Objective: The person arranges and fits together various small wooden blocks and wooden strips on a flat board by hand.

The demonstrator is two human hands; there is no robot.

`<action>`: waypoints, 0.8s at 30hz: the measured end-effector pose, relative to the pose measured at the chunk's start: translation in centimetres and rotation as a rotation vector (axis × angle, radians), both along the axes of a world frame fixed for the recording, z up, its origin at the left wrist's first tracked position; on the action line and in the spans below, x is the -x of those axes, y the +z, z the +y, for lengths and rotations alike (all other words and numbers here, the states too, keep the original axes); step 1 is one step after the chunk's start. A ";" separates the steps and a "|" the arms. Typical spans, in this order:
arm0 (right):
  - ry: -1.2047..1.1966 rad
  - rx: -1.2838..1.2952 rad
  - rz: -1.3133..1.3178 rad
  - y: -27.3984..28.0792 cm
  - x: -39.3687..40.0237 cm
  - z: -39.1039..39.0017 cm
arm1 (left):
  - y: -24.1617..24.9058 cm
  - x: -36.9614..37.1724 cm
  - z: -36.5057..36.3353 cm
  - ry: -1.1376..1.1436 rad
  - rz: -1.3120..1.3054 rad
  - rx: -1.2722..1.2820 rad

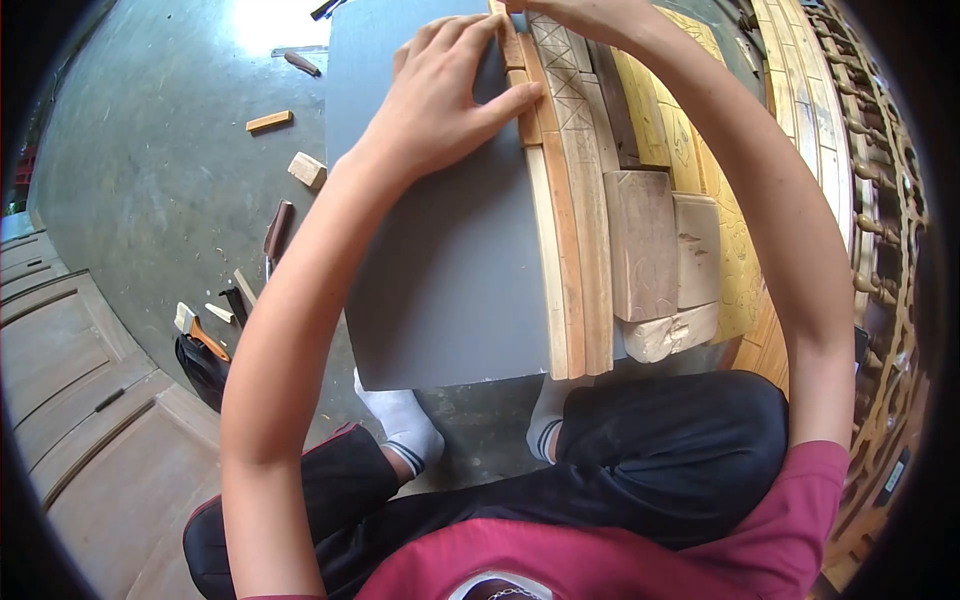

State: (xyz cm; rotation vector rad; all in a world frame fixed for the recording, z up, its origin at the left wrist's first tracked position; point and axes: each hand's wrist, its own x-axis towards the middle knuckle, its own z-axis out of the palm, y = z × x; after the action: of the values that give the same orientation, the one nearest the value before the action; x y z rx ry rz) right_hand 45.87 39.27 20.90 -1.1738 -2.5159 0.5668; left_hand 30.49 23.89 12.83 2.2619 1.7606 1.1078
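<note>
My left hand [445,90] reaches to the far part of a grey board [450,280]. Its fingertips and outstretched thumb press on short reddish wooden blocks [515,75] set along a row of long, narrow wooden strips [567,270]. Pencilled crossing lines mark the upper part of one strip. At the top edge of the view, my right hand [570,12] is at the far end of the same strips; most of its fingers are cut off by the frame, so its grip is hidden.
Right of the strips lie thick wooden blocks [642,245] and a yellow patterned panel [735,270]. On the floor to the left are a wood offcut [308,170], a saw [300,62], a brown-handled tool [278,230] and a paintbrush [203,333]. Turned wooden railings [875,230] stand far right.
</note>
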 end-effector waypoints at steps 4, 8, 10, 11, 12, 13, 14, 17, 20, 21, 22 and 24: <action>-0.021 0.072 0.018 0.0 -0.1 0.3 | 0.7 -0.5 -0.4 0.031 0.047 -0.024; 0.004 0.056 0.023 -0.4 -0.5 0.8 | 0.0 -0.6 -0.5 0.066 0.079 -0.026; 0.018 0.004 -0.029 -0.3 -0.4 0.6 | -0.5 -0.7 -0.4 0.096 0.090 -0.055; 0.037 -0.018 -0.061 -0.3 -0.4 0.6 | -0.7 -0.7 -0.4 0.100 0.092 -0.055; 0.056 -0.040 -0.092 -0.4 -0.4 0.5 | -0.7 -0.7 -0.4 0.104 0.094 -0.056; 0.075 -0.065 -0.124 -0.6 -0.4 0.6 | -0.6 -0.6 -0.4 0.098 0.096 -0.045; 0.108 -0.111 -0.125 -1.0 -0.5 0.8 | -0.5 -0.5 -0.5 0.092 0.097 -0.033; 0.162 -0.153 -0.131 -1.5 -0.8 1.3 | -0.5 -0.5 -0.5 0.089 0.098 -0.029; 0.142 -0.058 -0.128 -0.9 -1.1 0.7 | -0.5 -0.5 -0.5 0.084 0.083 -0.006; 0.145 -0.064 -0.116 -0.9 -1.2 0.4 | -0.4 -0.4 -0.5 0.080 0.076 0.008; 0.148 -0.069 -0.105 -0.8 -1.2 0.3 | -0.4 -0.5 -0.5 0.080 0.071 0.024; 0.165 -0.029 -0.150 -0.6 -1.4 0.3 | -0.2 -0.5 -0.6 0.081 0.059 0.054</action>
State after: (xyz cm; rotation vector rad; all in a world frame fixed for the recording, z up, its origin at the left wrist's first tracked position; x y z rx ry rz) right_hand 47.26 39.60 20.30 -1.0400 -2.7578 0.4967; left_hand 30.98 23.27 12.62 2.2330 1.8958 1.0030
